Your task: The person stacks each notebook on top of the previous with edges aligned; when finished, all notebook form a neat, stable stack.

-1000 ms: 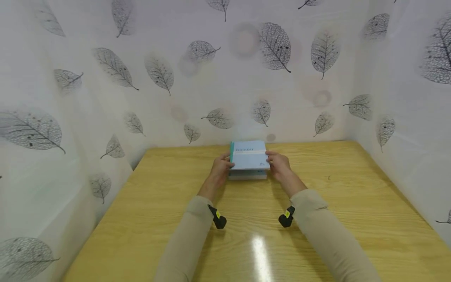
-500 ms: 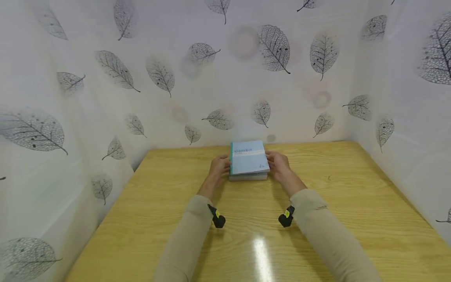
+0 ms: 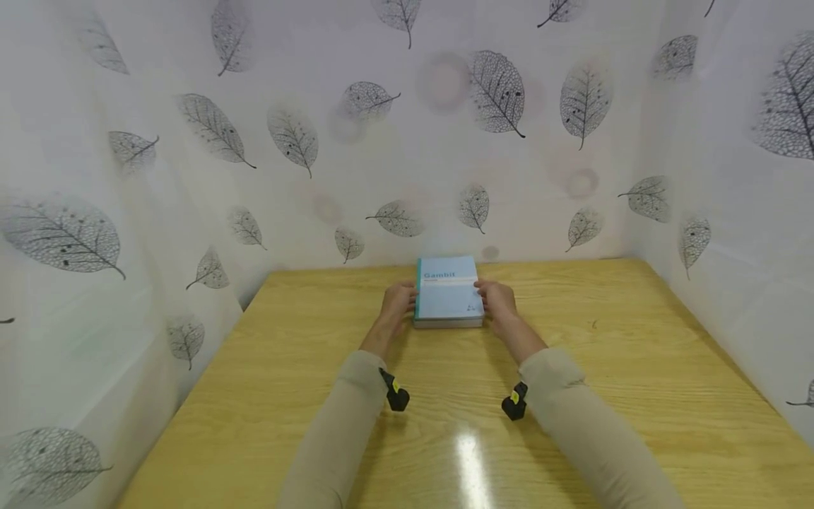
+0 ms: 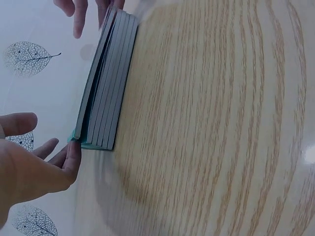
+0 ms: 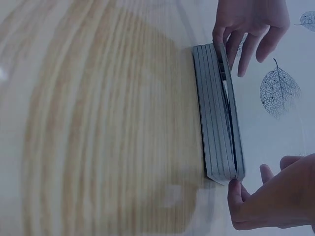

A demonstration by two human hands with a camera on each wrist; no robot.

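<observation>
A pale blue book (image 3: 448, 297) with a teal spine and the title "Gambit" lies on top of a stack of books (image 4: 110, 88) at the table's back edge. My left hand (image 3: 398, 300) is at the spine side, fingertips touching the top book's end, thumb held off it in the left wrist view. On the opposite side, my right hand (image 3: 499, 300) touches the right edge with its fingertips (image 5: 235, 189). In both wrist views the top book is slightly tilted, with a narrow gap above the lower books. The lower books' covers are hidden.
The wooden table (image 3: 286, 396) extends in front and to both sides. A white curtain (image 3: 407, 155) with leaf prints hangs close behind the stack and along both sides. A black wrist camera (image 3: 397, 397) sits at each cuff.
The top book has come down onto the stack, its near edge lowering from a raised position. Both hands lowered with it, and the left hand has let go of its front corner.
</observation>
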